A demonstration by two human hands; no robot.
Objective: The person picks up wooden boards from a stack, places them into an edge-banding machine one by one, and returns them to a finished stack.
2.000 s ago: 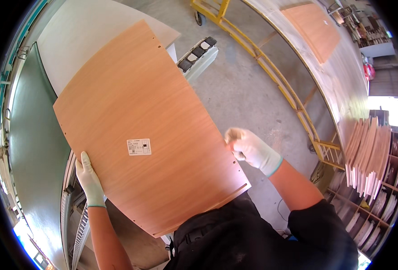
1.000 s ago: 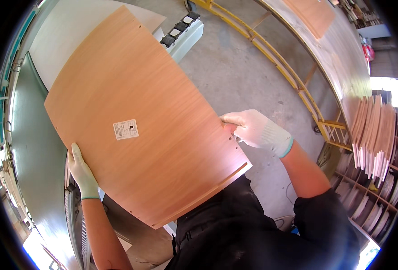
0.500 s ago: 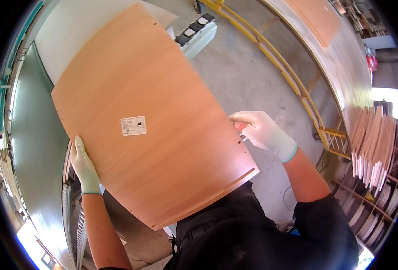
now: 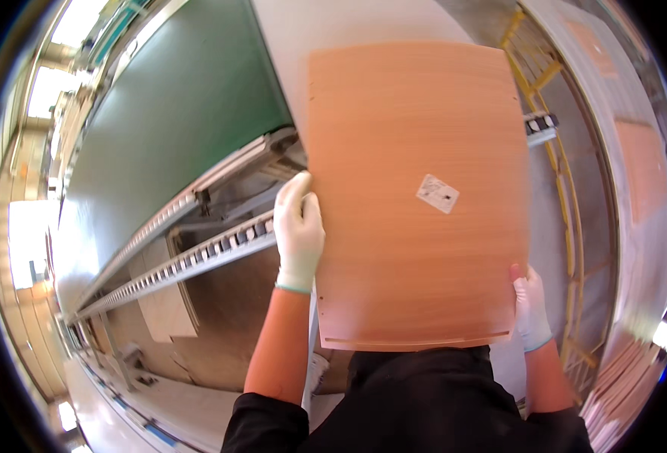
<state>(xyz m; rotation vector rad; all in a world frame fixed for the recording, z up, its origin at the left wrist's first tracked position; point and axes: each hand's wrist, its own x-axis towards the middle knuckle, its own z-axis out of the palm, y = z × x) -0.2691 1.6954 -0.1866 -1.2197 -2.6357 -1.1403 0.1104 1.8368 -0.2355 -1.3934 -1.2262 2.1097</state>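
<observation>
A person holds a large wood-grain panel (image 4: pixel 416 189) flat in front of the chest, above a machine bed. The left hand (image 4: pixel 298 230), in a pale glove, is closed over the panel's left edge about halfway along, fingers on top and thumb out of sight beneath. The right hand (image 4: pixel 530 306), gloved the same, grips the near right corner, only its upper fingers showing past the edge. The near edge of the panel sits just above the dark shirt (image 4: pixel 424 400), and the far edge reaches over a pale grey sheet (image 4: pixel 333 26) lying beyond. To carry it well, I judge the grip should stay balanced: the two hands sit at different points along the sides, so the far end will want to dip, and keeping the panel level and clear of the metal rails (image 4: pixel 198 249) on the left should spare its edges. A small white label (image 4: pixel 437 193), a tilted rectangle with dark print too small to make out, is stuck on the top face, right of centre. Left of the rails lies a broad green surface (image 4: pixel 182 128). To the right runs a yellow railing (image 4: pixel 556 136), and past it a long worktop (image 4: pixel 635 98) carries another wood-grain panel (image 4: pixel 650 177); more boards (image 4: pixel 628 392) stand stacked at the lower right.
</observation>
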